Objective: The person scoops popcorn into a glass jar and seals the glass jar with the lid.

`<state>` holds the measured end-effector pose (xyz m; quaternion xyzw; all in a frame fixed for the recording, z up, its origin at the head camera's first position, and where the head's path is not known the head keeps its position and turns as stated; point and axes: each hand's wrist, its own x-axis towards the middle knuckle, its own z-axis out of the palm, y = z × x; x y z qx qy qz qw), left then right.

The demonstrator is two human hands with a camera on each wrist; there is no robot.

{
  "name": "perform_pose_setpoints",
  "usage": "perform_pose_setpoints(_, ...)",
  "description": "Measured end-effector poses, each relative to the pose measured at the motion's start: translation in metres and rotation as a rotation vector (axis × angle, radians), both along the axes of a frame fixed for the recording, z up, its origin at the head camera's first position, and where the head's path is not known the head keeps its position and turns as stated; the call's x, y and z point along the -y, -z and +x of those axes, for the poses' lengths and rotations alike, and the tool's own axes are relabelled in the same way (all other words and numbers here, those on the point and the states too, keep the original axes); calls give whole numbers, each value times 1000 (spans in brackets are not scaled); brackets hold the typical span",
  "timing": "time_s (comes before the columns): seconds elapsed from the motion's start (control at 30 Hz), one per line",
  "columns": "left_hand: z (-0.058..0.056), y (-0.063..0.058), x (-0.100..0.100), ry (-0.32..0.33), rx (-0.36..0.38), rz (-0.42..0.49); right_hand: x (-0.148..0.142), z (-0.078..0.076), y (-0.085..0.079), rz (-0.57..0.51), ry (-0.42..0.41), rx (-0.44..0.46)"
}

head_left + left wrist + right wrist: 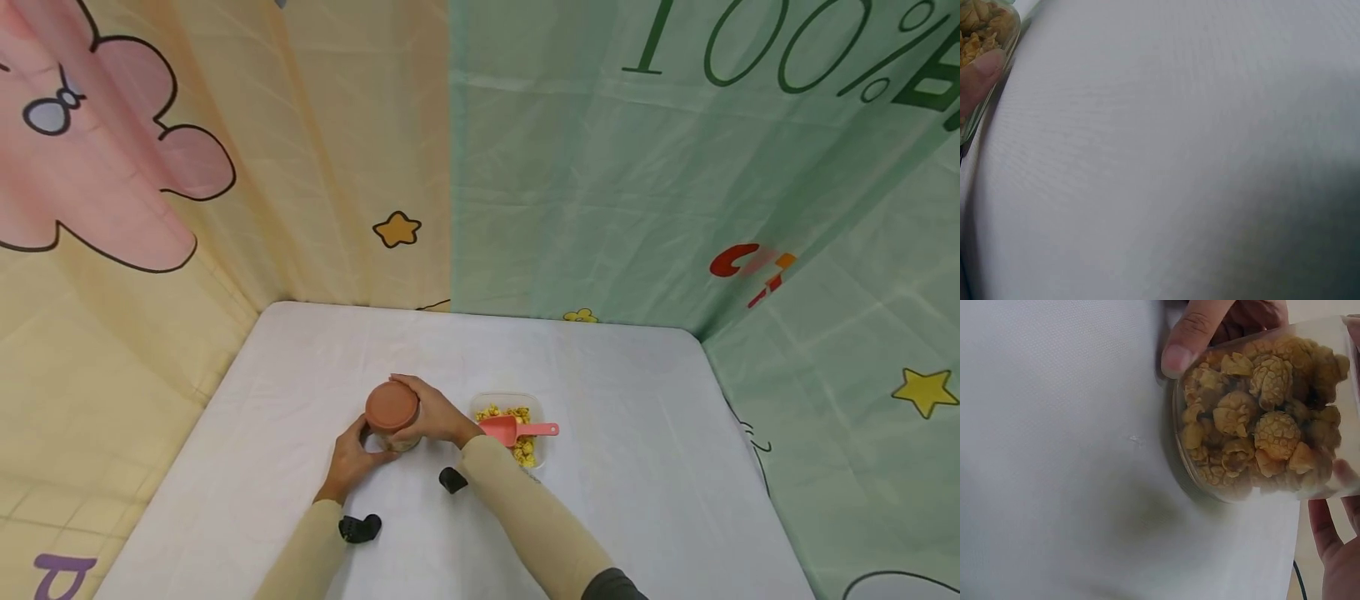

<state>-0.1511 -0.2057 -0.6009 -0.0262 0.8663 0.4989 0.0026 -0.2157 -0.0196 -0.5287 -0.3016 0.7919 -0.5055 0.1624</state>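
A clear jar of popcorn [1266, 419] with a round terracotta-coloured lid [392, 406] stands on the white-covered table, left of the middle. Low on the jar's side, my left hand [352, 461] grips it, the thumb against the wall near the base. From the right, my right hand [437, 414] holds the lid's edge between thumb and fingers. At the corner of the left wrist view, part of the jar [991, 22] and a thumb [982, 75] show. The lid sits on the jar's top; whether it is loose I cannot tell.
Right of the hands is a clear plastic tub [542, 408] holding yellow popcorn [524, 451]. A pink scoop [506, 428] lies across it, handle pointing right. Printed curtains [570, 167] enclose the white table [637, 467] at the back and sides.
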Motion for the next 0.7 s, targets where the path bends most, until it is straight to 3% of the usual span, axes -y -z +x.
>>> perform_pose_setpoints(0.23,-1,-1,-1,12,-1,-21,0,-3,1,-5,7,51)
perform_pose_setpoints(0.7,1,-1,-4,1,-47,-6,1,1,5,-13,50,31)
